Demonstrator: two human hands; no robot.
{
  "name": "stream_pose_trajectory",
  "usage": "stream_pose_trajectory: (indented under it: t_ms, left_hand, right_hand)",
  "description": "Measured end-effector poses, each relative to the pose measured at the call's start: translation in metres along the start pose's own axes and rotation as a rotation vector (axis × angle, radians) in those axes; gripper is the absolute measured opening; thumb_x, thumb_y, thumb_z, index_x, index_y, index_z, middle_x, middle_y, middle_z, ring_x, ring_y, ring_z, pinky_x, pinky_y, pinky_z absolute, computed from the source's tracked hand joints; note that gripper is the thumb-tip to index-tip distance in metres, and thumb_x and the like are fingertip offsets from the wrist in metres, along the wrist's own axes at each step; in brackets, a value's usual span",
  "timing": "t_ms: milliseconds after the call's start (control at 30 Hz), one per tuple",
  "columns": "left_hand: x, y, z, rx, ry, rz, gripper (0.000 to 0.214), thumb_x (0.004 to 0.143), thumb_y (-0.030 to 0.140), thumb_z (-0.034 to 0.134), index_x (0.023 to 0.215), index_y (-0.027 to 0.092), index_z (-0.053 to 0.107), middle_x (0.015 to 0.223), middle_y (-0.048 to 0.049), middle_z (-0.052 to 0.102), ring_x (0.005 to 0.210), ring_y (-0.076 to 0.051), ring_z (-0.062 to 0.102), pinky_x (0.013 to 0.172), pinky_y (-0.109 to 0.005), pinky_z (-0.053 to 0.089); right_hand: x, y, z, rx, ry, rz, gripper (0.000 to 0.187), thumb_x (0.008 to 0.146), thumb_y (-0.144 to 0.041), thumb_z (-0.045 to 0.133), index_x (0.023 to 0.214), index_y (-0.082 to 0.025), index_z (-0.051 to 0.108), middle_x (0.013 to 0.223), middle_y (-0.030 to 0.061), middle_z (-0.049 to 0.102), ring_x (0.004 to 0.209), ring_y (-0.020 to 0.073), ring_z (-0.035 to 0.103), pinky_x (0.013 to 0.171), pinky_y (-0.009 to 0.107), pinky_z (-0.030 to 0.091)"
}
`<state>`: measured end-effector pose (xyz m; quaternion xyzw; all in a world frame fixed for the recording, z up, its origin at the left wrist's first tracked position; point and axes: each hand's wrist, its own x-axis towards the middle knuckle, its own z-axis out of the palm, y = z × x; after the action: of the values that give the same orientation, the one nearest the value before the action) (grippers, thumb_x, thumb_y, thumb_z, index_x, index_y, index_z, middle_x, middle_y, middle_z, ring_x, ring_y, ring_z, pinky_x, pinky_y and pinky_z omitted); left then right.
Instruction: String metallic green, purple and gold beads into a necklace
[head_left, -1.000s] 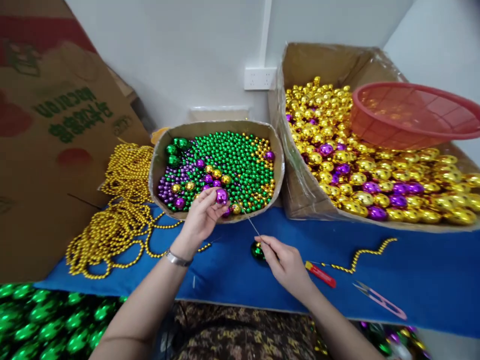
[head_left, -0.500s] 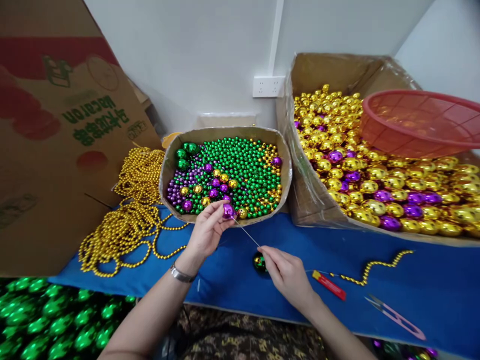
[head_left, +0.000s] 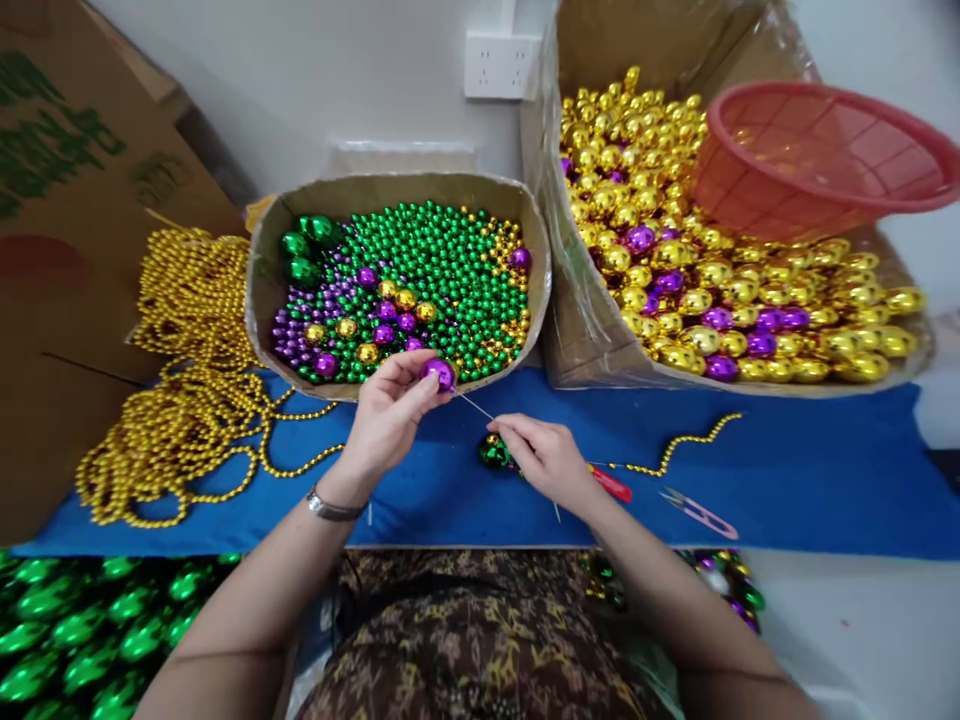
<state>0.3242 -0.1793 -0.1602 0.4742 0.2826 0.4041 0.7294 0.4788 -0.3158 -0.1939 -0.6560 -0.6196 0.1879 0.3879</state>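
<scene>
My left hand (head_left: 390,405) is closed, pinching a shiny purple bead (head_left: 439,375) just above the front rim of the small bead box (head_left: 255,290). A thin, straight needle (head_left: 475,405) runs from the bead to the fingertips of my right hand (head_left: 546,455), which is closed on it. Touching or just under my right fingers is a dark green bead (head_left: 493,452) on the blue cloth. Beyond the right wrist, a thin line leads toward a short gold bead strand (head_left: 682,442). How far the needle enters the bead cannot be made out.
The small box holds green, purple and gold beads. Right of it stands a large carton (head_left: 592,345) of gold and purple beads, with a red basket (head_left: 817,160) on top. Gold bead chains (head_left: 187,400) lie left. Thread snips (head_left: 701,512) and a red cutter (head_left: 611,483) lie right.
The view has tilted down and shifted, so everything sits higher and further left. My hands are slightly closer together, with less of the needle showing between them.
</scene>
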Motion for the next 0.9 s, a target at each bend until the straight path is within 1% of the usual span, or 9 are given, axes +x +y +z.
stream_pose_trajectory:
  t_ms: [100,167,267,367,433,500,600,767,900]
  left_hand:
    - [0.002,0.004,0.005,-0.004,-0.011,0.027,0.027,0.072,0.023,0.074,0.097,0.018,0.066,0.09,-0.0026,0.064,0.08,-0.012,0.063,0.072,-0.025,0.059]
    - [0.001,0.005,0.006,-0.016,-0.022,0.047,0.027,0.073,0.023,0.074,0.098,0.018,0.066,0.092,-0.0024,0.063,0.081,-0.012,0.062,0.073,-0.026,0.059]
    - [-0.002,0.004,0.002,-0.061,-0.034,0.006,0.027,0.075,0.023,0.073,0.1,0.018,0.065,0.092,-0.0026,0.064,0.079,-0.012,0.064,0.071,-0.026,0.059]
    - [-0.006,-0.001,-0.005,-0.076,-0.028,-0.064,0.028,0.075,0.025,0.072,0.101,0.017,0.065,0.09,-0.0032,0.066,0.077,-0.013,0.065,0.068,-0.025,0.059]
    - [-0.008,-0.006,-0.009,-0.047,-0.017,-0.061,0.028,0.075,0.026,0.073,0.099,0.017,0.065,0.09,-0.0037,0.067,0.077,-0.013,0.066,0.067,-0.026,0.059]
    - [-0.011,-0.01,-0.012,0.011,-0.008,-0.014,0.029,0.073,0.025,0.074,0.099,0.017,0.065,0.09,-0.0043,0.069,0.078,-0.014,0.066,0.068,-0.027,0.059]
    - [-0.014,-0.014,-0.016,0.077,0.0,0.055,0.032,0.072,0.024,0.075,0.101,0.017,0.064,0.091,-0.0053,0.07,0.08,-0.015,0.067,0.071,-0.028,0.059]
    - [-0.014,-0.014,-0.019,0.027,0.005,-0.044,0.033,0.072,0.026,0.075,0.101,0.015,0.064,0.087,-0.0058,0.07,0.076,-0.016,0.067,0.066,-0.028,0.059]
    - [-0.014,-0.015,-0.021,0.052,-0.015,-0.01,0.034,0.07,0.024,0.077,0.101,0.016,0.064,0.088,-0.0055,0.07,0.079,-0.015,0.066,0.069,-0.027,0.058]
  right_hand:
    - [0.006,-0.001,-0.011,-0.013,-0.033,-0.004,0.025,0.096,-0.025,0.04,0.101,-0.02,0.064,0.093,0.0009,0.072,0.081,0.0126,0.068,0.077,0.023,0.052]
    - [0.006,-0.003,-0.011,-0.027,-0.008,-0.041,0.024,0.096,-0.025,0.041,0.102,-0.02,0.064,0.094,0.0014,0.072,0.082,0.0128,0.068,0.077,0.023,0.052]
    - [-0.001,-0.004,-0.002,-0.032,0.059,-0.092,0.024,0.096,-0.023,0.042,0.104,-0.019,0.063,0.097,0.0037,0.072,0.086,0.0144,0.069,0.078,0.025,0.053]
    - [-0.008,-0.001,0.012,-0.022,0.088,-0.075,0.024,0.095,-0.023,0.041,0.105,-0.02,0.063,0.096,0.0049,0.073,0.082,0.0155,0.07,0.077,0.026,0.056]
    - [-0.011,0.003,0.02,-0.037,0.098,-0.069,0.025,0.095,-0.024,0.041,0.105,-0.02,0.064,0.095,0.0051,0.073,0.081,0.0162,0.071,0.076,0.027,0.057]
    - [-0.013,0.007,0.026,-0.071,0.122,-0.089,0.025,0.095,-0.024,0.042,0.106,-0.02,0.064,0.095,0.0056,0.073,0.082,0.0173,0.071,0.077,0.028,0.057]
    - [-0.015,0.011,0.03,-0.091,0.149,-0.128,0.024,0.095,-0.023,0.042,0.107,-0.021,0.063,0.095,0.0057,0.073,0.085,0.0178,0.071,0.077,0.028,0.057]
    - [-0.017,0.014,0.031,-0.091,0.14,-0.179,0.023,0.095,-0.021,0.043,0.108,-0.021,0.062,0.094,0.0053,0.073,0.084,0.0175,0.07,0.075,0.028,0.057]
    - [-0.018,0.018,0.032,-0.17,0.14,-0.175,0.025,0.096,-0.022,0.041,0.108,-0.02,0.063,0.093,0.0068,0.073,0.082,0.0189,0.07,0.074,0.03,0.057]
